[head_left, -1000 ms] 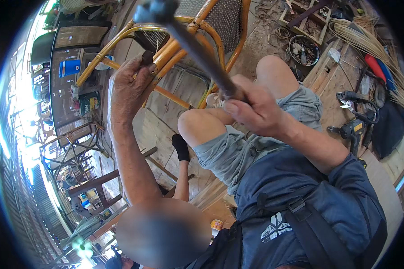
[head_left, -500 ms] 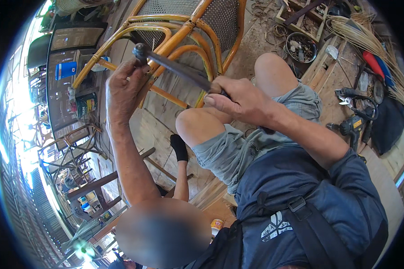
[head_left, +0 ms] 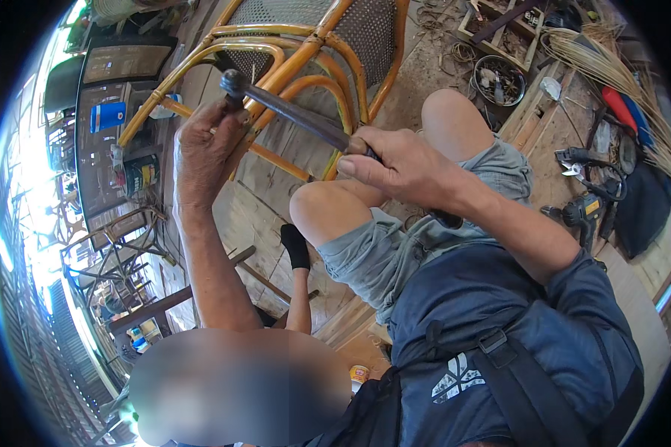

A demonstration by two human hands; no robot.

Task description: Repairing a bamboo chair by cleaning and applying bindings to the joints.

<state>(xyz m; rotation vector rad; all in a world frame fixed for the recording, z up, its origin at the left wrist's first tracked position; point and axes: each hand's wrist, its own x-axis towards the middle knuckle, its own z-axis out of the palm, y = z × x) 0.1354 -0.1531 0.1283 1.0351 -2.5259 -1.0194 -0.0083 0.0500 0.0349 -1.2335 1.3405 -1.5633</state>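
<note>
My right hand (head_left: 402,165) is closed round the handle of a hammer (head_left: 298,118), whose dark metal head points to the upper left. Just below that head, my left hand (head_left: 207,153) has its fingers bent together against a pole of the rattan chair (head_left: 294,65). Whatever lies between those fingertips is hidden by the hand and the hammer head. The chair has glossy yellow-brown curved poles and dark woven panels. It is tipped over in front of my knees.
At the right, a wooden bench holds pliers (head_left: 574,160), a yellow and black power drill (head_left: 585,210) and a bundle of cane strips (head_left: 600,67). A metal bowl of small parts (head_left: 497,80) is near my knee. Dark framed furniture (head_left: 101,153) stands left; a socked foot (head_left: 296,246) is nearby.
</note>
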